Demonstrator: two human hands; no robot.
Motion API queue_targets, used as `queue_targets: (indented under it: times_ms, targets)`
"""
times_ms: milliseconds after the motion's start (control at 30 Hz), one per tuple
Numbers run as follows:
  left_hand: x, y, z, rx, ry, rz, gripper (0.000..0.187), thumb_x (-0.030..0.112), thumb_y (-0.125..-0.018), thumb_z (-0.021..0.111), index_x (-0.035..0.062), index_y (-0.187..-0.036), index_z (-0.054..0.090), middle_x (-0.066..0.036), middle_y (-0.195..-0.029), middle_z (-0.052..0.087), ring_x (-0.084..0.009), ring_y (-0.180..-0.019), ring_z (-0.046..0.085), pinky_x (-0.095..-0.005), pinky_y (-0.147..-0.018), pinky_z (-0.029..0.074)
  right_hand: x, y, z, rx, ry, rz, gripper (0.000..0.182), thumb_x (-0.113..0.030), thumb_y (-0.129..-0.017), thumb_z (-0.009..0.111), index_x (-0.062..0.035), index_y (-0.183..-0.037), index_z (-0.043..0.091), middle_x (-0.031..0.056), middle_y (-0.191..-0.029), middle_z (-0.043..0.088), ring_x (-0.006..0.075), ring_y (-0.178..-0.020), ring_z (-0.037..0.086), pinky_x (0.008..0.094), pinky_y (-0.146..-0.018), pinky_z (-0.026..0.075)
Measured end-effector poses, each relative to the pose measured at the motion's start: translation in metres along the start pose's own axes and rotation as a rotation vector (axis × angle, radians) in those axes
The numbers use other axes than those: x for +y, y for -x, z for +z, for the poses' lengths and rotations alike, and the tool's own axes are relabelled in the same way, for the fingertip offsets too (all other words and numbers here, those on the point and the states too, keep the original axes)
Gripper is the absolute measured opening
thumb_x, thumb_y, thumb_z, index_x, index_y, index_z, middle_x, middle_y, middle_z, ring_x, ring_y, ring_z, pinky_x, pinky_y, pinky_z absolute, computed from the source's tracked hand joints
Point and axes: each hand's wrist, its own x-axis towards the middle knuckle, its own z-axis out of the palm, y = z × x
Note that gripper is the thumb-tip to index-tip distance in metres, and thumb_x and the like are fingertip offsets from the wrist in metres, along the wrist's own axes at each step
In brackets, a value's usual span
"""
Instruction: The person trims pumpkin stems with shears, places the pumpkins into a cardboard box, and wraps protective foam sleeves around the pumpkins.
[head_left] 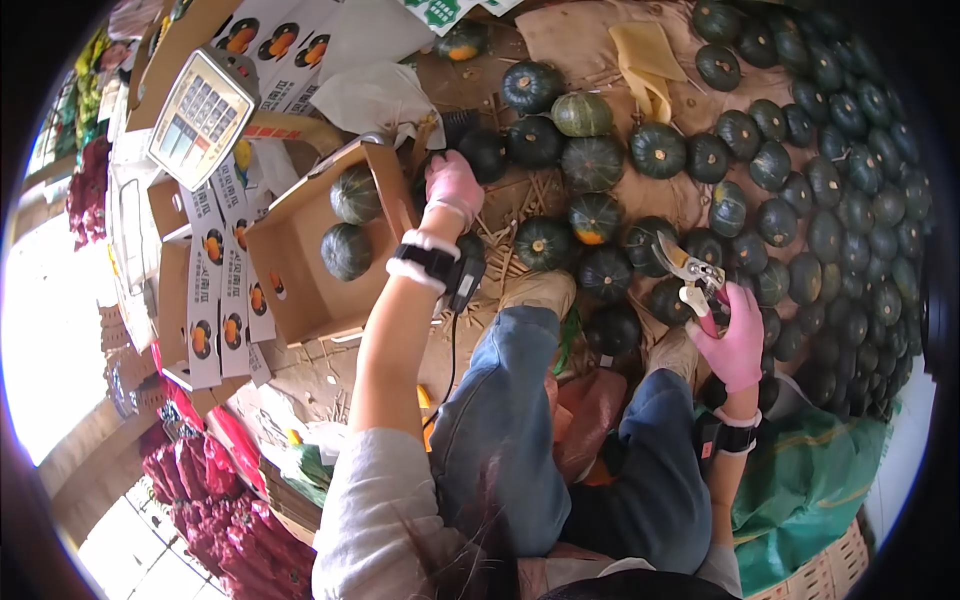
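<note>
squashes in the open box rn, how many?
2. One squash lies at the far end of the box, the other squash just nearer. The left hand may hide more.

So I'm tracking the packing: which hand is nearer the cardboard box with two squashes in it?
Left. The left hand is right beside the cardboard box, at its far corner. The right hand holds pruning shears well off to the right.

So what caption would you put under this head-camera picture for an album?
Seated among dark green squashes, a person's left hand reaches by a cardboard box while the right hand holds pruning shears.
</note>
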Motion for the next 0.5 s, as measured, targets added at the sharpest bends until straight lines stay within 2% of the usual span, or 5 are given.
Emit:
queue_targets:
  times_ms: [67,300,400,500]
  targets:
    - [0.002,-0.010,0.004,0.005,-0.084,-0.062,0.057,0.016,-0.076,0.068,0.0028,-0.125,0.041,-0.020,-0.131,0.039,-0.0380,-0.124,0.039,-0.0419,-0.095,0.045,0.008,0.004,0.001,0.006,0.011,0.014,0.059,-0.017,-0.057,0.079,-0.0002,-0.107,0.052,0.0143,-0.097,0.058,0.0322,-0.089,0.057,0.0409,-0.078,0.047]
    - [-0.004,-0.019,-0.009,-0.150,0.061,-0.238,0.088,0.023,-0.061,0.078,0.0271,-0.137,0.033,-0.016,-0.136,0.026,-0.0453,-0.123,0.037,-0.0493,-0.098,0.042,0.025,0.009,0.005,0.029,-0.059,0.014,0.058,-0.016,-0.057,0.077,0.0011,-0.108,0.053,0.0143,-0.097,0.058,0.0324,-0.091,0.057,0.0400,-0.078,0.047]
    - [-0.011,-0.016,0.009,0.024,0.085,-0.227,0.094,0.022,-0.059,0.079,0.0232,-0.138,0.029,-0.018,-0.134,0.030,-0.0458,-0.121,0.038,-0.0497,-0.097,0.043,0.018,0.009,0.002,0.014,0.001,0.013,0.054,-0.020,-0.058,0.076,-0.0010,-0.104,0.054,0.0133,-0.095,0.057,0.0334,-0.090,0.056,0.0414,-0.076,0.045]
    - [-0.013,-0.013,0.001,0.006,0.193,-0.199,0.099,0.023,-0.057,0.080,0.0148,-0.137,0.022,-0.021,-0.130,0.036,-0.0451,-0.117,0.045,-0.0476,-0.097,0.043,0.014,0.009,-0.008,0.040,0.115,0.037,0.047,-0.022,-0.058,0.074,-0.0050,-0.098,0.055,0.0115,-0.091,0.057,0.0328,-0.089,0.054,0.0418,-0.075,0.042]
